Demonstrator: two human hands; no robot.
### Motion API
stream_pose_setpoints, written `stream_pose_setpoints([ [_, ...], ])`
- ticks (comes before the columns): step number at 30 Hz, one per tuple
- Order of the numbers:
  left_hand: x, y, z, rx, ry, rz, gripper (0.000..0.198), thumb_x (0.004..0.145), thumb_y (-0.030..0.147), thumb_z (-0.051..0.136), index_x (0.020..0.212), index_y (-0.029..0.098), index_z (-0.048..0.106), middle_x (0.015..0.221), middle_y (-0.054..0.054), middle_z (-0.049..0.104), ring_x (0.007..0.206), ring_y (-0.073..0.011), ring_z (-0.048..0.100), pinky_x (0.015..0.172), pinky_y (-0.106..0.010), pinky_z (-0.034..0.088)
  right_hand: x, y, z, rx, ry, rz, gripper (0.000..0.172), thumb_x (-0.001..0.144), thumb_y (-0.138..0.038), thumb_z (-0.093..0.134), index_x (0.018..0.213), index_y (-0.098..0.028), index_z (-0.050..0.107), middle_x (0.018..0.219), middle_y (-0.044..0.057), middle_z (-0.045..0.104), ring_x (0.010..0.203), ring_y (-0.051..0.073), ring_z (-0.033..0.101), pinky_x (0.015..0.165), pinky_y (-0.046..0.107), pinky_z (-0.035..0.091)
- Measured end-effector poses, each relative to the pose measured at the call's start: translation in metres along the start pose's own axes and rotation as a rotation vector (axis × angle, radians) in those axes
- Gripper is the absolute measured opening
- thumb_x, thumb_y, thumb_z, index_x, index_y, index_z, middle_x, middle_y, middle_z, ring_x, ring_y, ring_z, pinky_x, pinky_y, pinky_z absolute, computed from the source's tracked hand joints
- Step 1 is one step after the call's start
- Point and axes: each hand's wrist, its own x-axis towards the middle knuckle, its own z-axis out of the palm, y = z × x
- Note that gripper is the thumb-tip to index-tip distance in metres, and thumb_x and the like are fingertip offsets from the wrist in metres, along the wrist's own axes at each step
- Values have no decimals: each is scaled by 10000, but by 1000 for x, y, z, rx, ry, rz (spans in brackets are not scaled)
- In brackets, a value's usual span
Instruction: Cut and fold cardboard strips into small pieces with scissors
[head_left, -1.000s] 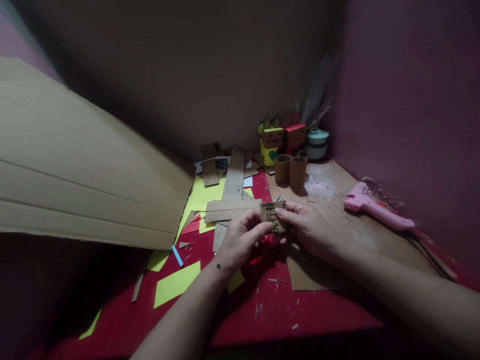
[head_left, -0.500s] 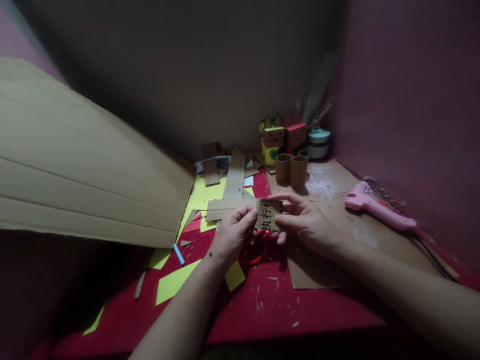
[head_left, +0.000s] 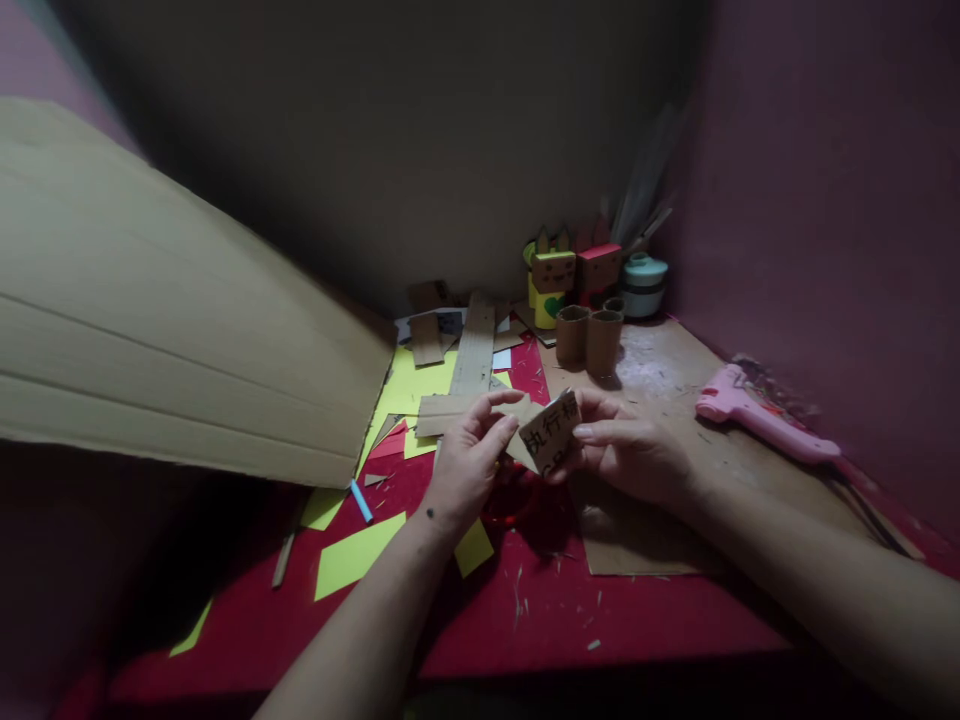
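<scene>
Both hands hold one small piece of brown cardboard (head_left: 551,432) with black printed characters, bent at an angle along a crease. My left hand (head_left: 474,455) pinches its left part between thumb and fingers. Thumb and fingers of my right hand (head_left: 634,450) grip the right edge. Just below the hands, on the red cloth, lie red-handled scissors (head_left: 514,505), partly hidden by the left hand and its shadow. Behind the left hand a flat cardboard strip (head_left: 439,415) rests on yellow paper.
A large cardboard sheet (head_left: 172,330) stands at the left. On the right lies a pink glue gun (head_left: 765,415). Cardboard tubes (head_left: 602,345), a yellow cardboard figure (head_left: 551,290), a red one (head_left: 600,270) and a teal lidded pot (head_left: 645,285) stand behind. Yellow paper scraps (head_left: 360,555) lie front left.
The cardboard piece was flat and facing me; now it is folded at a crease, its printed half tilted. My right hand has turned with it. The view has shifted slightly.
</scene>
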Motion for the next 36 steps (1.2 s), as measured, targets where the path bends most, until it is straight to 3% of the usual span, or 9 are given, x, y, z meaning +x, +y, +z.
stream_pose_setpoints([
  [3,-2,6,-2,141,-23,64,228,848,335,562,976,188,681,844,-34,669,744,-130,590,633,-212,458,-1,-1,0,21,-7,-12,224,698,-111,633,912,-165,594,807,31,668,762,195,669,670,348,563],
  [8,-3,11,-14,167,-246,1,438,833,425,581,1213,207,595,769,-21,648,658,-129,555,613,-245,443,0,-4,-4,29,-81,-43,284,764,-134,622,1042,-181,592,935,52,691,825,203,680,717,367,562],
  [12,-1,8,-19,188,-266,-3,472,805,393,628,1237,211,582,752,-22,654,657,-140,555,626,-262,432,3,-3,-9,-20,-125,-35,309,788,-166,645,1083,-205,565,937,47,697,799,189,690,723,347,556],
  [19,-1,7,-11,183,-216,28,404,841,409,565,1169,181,625,813,-40,658,623,-131,557,606,-258,446,4,-1,-12,-57,-107,-30,284,776,-184,677,1039,-240,586,923,30,700,774,178,684,729,375,552],
  [22,0,7,-8,211,-126,70,358,868,445,503,940,152,697,649,-19,617,538,-117,522,530,-233,416,3,-2,-11,-56,-100,-18,268,735,-215,719,990,-221,636,919,44,705,792,191,683,752,382,547],
  [26,-1,4,-5,251,43,114,378,887,430,460,687,160,634,508,8,563,415,-94,451,436,-214,356,2,-2,-8,-45,-70,-12,262,721,-260,726,971,-207,665,848,46,707,740,204,685,730,396,547],
  [31,-3,-5,-5,480,151,240,315,912,370,437,728,182,611,552,5,589,479,-110,526,508,-215,394,2,1,-7,-76,4,15,234,710,-267,729,919,-180,668,839,51,706,723,196,674,705,379,542],
  [36,-6,-10,-4,533,170,330,247,919,331,426,952,195,630,667,-3,603,550,-119,532,543,-218,406,5,5,-6,-109,77,-3,166,762,-297,700,804,-145,648,781,62,696,648,164,656,646,327,539],
])
